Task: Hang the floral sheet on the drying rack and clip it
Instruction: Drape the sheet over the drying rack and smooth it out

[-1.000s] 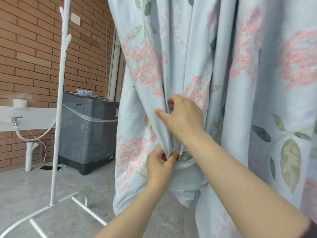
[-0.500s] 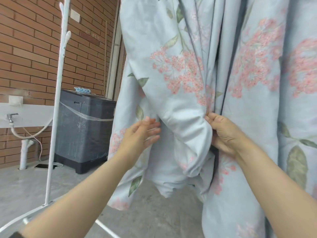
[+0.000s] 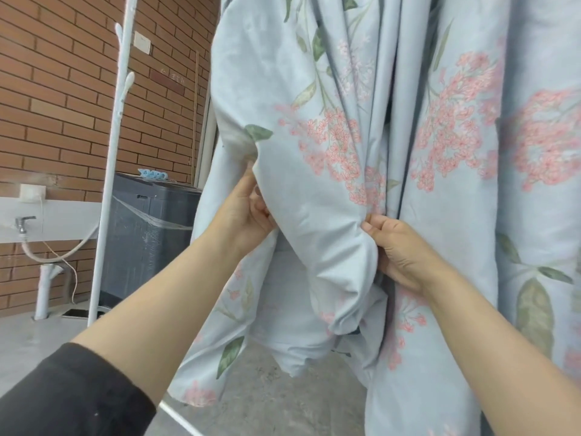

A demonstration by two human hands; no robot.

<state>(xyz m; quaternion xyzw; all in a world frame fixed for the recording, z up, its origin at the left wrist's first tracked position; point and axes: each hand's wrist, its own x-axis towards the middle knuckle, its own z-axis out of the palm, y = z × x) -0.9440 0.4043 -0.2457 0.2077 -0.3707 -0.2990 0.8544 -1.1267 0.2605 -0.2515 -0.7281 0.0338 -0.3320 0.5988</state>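
Head camera looks at a floral sheet [image 3: 314, 221], pale blue with pink flower clusters and green leaves, hanging in long folds from above the top edge of the view and filling the middle and right. Its lower ends hang loose above the grey concrete floor [image 3: 276, 401].

The left hand [image 3: 248, 212] grips the left side of a bulging fold, with the thumb lying up along the cloth and the fingers curled into it. The right hand [image 3: 399, 250] holds the right side of the same fold, fingertips bent and pinching the fabric where it bunches. The two hands are apart, with the fold between them. A black sleeve [image 3: 69, 394] covers the left forearm near the elbow.

To the left stands the white upright pole of the drying rack [image 3: 110, 171], with short pegs near its top; a white bar of its base [image 3: 179, 416] shows low on the floor beneath the sheet.

Far left is a brick wall [image 3: 63, 89]. One darker brick carries faint marks that are too blurred to read, and a small pale plate [image 3: 142, 42] is fixed higher up. Against the wall sits a dark grey washing machine [image 3: 147, 234] wrapped in clear film, with small light-blue items [image 3: 153, 174] on top, too small to make out. A tap [image 3: 23, 223] with a white hose [image 3: 63, 253] and a white socket [image 3: 31, 191] are at the far left.
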